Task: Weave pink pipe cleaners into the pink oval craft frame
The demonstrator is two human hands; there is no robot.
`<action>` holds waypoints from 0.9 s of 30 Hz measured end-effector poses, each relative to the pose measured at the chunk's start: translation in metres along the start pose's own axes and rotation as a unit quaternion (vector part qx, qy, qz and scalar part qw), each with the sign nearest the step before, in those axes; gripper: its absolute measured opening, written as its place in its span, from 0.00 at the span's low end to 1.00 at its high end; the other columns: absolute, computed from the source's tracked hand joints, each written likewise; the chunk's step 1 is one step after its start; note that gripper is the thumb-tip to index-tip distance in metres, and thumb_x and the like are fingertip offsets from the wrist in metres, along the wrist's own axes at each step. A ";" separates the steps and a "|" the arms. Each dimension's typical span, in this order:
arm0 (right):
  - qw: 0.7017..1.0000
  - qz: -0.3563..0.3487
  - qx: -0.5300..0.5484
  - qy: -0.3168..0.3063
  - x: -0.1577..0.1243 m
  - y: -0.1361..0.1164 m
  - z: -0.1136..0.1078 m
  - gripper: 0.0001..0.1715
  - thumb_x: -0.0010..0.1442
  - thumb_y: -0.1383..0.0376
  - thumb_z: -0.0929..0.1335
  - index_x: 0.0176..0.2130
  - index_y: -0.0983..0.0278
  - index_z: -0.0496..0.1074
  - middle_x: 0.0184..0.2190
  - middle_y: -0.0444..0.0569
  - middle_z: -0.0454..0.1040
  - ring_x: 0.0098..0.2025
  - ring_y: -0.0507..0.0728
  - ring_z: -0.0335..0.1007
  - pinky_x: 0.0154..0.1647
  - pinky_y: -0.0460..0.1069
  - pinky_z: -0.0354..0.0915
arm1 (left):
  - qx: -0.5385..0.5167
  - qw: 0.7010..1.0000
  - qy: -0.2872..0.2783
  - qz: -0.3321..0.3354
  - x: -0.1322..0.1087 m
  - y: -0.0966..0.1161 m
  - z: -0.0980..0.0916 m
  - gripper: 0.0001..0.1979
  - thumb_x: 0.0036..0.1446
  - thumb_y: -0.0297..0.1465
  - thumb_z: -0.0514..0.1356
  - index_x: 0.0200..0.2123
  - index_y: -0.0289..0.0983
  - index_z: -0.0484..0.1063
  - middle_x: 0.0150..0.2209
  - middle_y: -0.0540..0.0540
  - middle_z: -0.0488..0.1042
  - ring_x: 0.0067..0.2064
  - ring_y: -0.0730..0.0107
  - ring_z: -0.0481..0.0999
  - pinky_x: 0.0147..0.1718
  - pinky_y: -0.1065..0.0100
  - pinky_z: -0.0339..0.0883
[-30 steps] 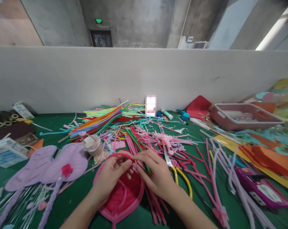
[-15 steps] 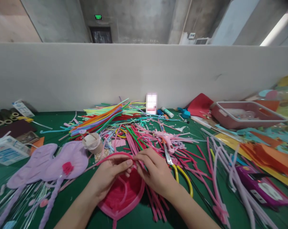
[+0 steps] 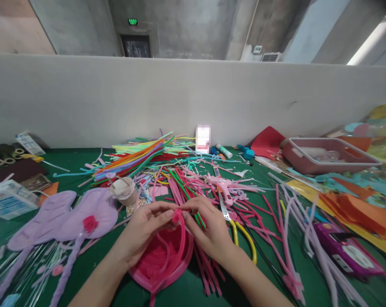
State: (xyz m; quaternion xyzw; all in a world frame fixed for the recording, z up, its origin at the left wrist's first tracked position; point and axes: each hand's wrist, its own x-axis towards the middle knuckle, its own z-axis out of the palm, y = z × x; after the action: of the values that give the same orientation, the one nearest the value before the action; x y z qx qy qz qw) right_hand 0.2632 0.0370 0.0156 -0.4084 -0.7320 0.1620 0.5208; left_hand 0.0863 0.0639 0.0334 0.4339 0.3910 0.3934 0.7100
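Both my hands meet at the table's near middle over a pink petal-shaped piece [image 3: 162, 264] made of pipe cleaner and red mesh. My left hand [image 3: 144, 232] and my right hand [image 3: 205, 228] pinch the same pink pipe cleaner [image 3: 179, 221], which bends down in a loop between the fingertips toward the petal. Yellow-handled scissors [image 3: 240, 236] lie just right of my right hand. A pink glue gun [image 3: 223, 187] sits beyond them.
A heap of coloured pipe cleaners [image 3: 141, 160] spreads across the green table [image 3: 84, 264]. Purple petal shapes [image 3: 68, 215] lie left, a white box [image 3: 7, 200] far left. A pink tray [image 3: 327, 155], orange paper [image 3: 355, 204] and a purple tool [image 3: 349, 251] sit right. A grey partition [image 3: 148, 98] stands behind.
The pipe cleaner arched wide over the petal before; now my fingers have drawn together and folded it into a narrow loop at the petal's top.
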 end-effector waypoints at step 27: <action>0.956 0.279 0.026 -0.084 0.012 0.020 -0.018 0.21 0.65 0.52 0.61 0.28 0.63 0.66 0.21 0.42 0.65 0.23 0.51 0.59 0.25 0.46 0.53 | 0.507 0.799 -0.297 0.127 -0.023 -0.031 0.036 0.09 0.53 0.33 0.67 0.38 0.40 0.73 0.36 0.51 0.76 0.35 0.71 0.74 0.33 0.75 0.63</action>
State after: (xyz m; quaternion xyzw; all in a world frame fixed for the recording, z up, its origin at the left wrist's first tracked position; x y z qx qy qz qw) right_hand 0.2862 0.0553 0.0171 -0.5678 -0.6255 0.3539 0.4014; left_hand 0.1166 0.0221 0.0216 0.8734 0.2459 0.0766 0.4134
